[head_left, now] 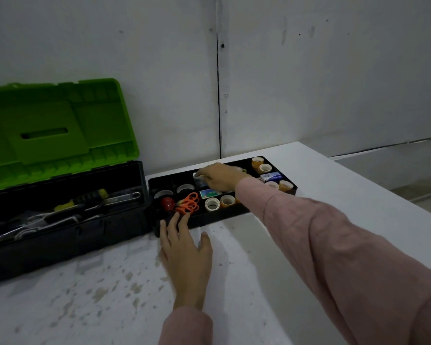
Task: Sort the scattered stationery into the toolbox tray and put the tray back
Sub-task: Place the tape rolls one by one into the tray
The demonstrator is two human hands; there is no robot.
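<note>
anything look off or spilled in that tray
Nothing spilled: the tape rolls, orange scissors and small boxes all lie inside the tray. Only the table looks odd, its near surface blotched with worn patches.

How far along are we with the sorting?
Done: tape rolls, orange scissors and small boxes lie in the tray. In hand: right hand reaches into a rear middle compartment; left hand touches the tray's front edge. Left: the tray sits on the table beside the open toolbox, not yet put back.
</note>
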